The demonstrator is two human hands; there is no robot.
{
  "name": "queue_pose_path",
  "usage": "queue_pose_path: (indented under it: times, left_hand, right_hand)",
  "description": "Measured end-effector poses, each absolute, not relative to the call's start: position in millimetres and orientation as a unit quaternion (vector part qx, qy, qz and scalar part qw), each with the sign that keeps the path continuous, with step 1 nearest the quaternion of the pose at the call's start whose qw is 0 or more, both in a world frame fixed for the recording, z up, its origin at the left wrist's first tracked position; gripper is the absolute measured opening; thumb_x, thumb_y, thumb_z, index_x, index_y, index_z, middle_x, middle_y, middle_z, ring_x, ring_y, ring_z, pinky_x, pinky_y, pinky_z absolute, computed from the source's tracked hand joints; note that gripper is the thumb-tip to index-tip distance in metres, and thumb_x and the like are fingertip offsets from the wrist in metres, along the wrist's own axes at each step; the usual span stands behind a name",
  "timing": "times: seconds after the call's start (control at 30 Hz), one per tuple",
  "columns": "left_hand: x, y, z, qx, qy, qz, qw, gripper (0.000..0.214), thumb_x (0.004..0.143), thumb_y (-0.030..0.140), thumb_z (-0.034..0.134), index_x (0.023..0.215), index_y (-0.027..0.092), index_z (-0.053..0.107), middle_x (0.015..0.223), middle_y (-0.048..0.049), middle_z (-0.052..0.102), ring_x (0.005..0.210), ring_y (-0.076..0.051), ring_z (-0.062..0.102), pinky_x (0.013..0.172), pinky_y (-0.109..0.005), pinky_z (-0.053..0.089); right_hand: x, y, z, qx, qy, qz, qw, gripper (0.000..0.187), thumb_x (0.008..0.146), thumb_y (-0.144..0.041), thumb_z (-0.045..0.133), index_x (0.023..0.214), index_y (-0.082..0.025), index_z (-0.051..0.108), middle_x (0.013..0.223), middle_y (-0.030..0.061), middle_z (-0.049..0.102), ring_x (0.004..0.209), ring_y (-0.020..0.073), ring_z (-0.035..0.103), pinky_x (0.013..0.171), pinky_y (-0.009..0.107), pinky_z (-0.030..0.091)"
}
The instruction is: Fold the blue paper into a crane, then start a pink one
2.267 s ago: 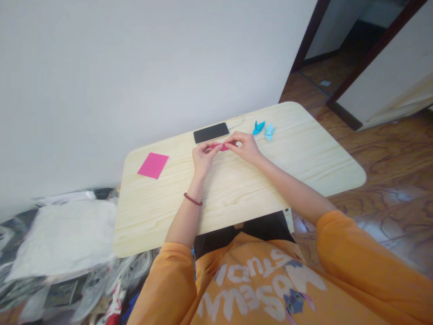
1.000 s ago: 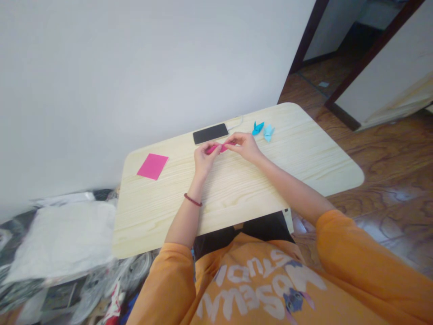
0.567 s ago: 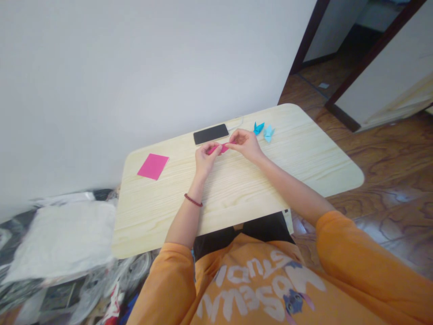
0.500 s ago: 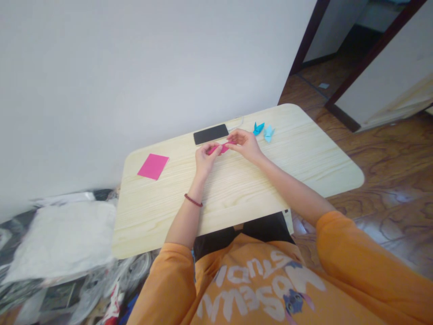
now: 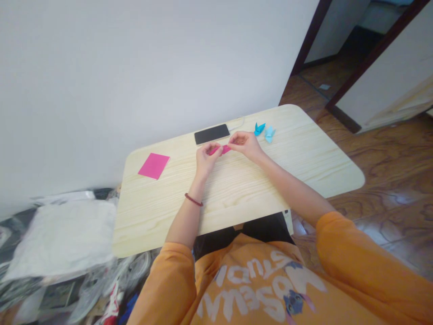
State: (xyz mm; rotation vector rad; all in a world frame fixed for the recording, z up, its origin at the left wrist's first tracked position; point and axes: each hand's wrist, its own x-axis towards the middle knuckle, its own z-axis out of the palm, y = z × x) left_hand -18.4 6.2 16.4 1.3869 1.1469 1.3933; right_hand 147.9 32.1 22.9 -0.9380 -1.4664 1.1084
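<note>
A small folded piece of pink paper (image 5: pixel 226 149) is held between my two hands over the table, just in front of the phone. My left hand (image 5: pixel 207 158) pinches its left end, with fingers curled over part of it. At the right end, the thumb and fingertips of my right hand (image 5: pixel 246 143) close on the paper's tip. The fingers hide some of the folds. Two folded paper figures, one darker blue (image 5: pixel 259 129) and one light blue (image 5: pixel 269 134), rest beyond my right hand. Left of my hands lies a flat pink paper square (image 5: pixel 154 165).
A black phone (image 5: pixel 212 134) with a white cable lies near the wall-side edge of the pale wooden table (image 5: pixel 162 212). The white wall (image 5: pixel 135 67) rises behind it. Left of the table, a white bag (image 5: pixel 67 234) and plastic-wrapped items are piled.
My right hand's fingers have shifted slightly and drawn closer together at the right end of the pink paper. The left hand keeps its hold; the other things have stayed put.
</note>
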Motion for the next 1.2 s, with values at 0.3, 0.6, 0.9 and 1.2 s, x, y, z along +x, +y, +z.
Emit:
queue_pose_path:
  times: [0.3, 0.6, 0.9, 1.2]
  left_hand:
    - [-18, 5, 14, 0.575, 0.462, 0.531, 0.417, 0.018, 0.069, 0.033, 0.075, 0.072, 0.016, 0.070, 0.071, -0.0041, 0.070, 0.065, -0.014, 0.063, 0.067, -0.027, 0.052]
    - [-27, 15, 2, 0.507, 0.491, 0.568, 0.423, 0.019, 0.067, 0.033, 0.076, 0.073, 0.016, 0.069, 0.070, -0.0019, 0.068, 0.061, -0.011, 0.061, 0.063, -0.025, 0.050]
    - [-34, 27, -10, 0.353, 0.519, 0.676, 0.386, 0.022, 0.065, 0.032, 0.076, 0.075, 0.016, 0.065, 0.073, -0.0004, 0.066, 0.069, -0.011, 0.062, 0.068, -0.025, 0.052]
    - [-35, 29, -7, 0.286, 0.511, 0.714, 0.384, 0.018, 0.067, 0.027, 0.076, 0.075, 0.016, 0.065, 0.075, -0.0015, 0.067, 0.073, -0.012, 0.063, 0.071, -0.027, 0.053]
  right_hand:
    - [146, 30, 22, -0.393, -0.632, 0.467, 0.479, 0.017, 0.061, -0.031, 0.073, 0.065, -0.017, 0.064, 0.064, 0.0010, 0.065, 0.062, 0.0132, 0.060, 0.063, 0.028, 0.051]
    - [160, 51, 10, -0.454, -0.638, 0.377, 0.494, 0.011, 0.070, -0.027, 0.066, 0.070, -0.017, 0.065, 0.066, 0.0018, 0.062, 0.060, 0.0134, 0.055, 0.060, 0.028, 0.047]
    - [131, 57, 12, -0.522, -0.815, 0.079, 0.239, 0.054, 0.084, -0.026, 0.061, 0.137, -0.025, 0.053, 0.139, 0.0168, 0.045, 0.124, 0.0361, 0.043, 0.099, 0.053, 0.037]
    - [119, 67, 25, -0.541, -0.829, 0.069, 0.121, 0.042, 0.091, -0.032, 0.048, 0.132, -0.030, 0.057, 0.163, 0.0046, 0.013, 0.141, 0.0410, 0.020, 0.105, 0.065, 0.023]
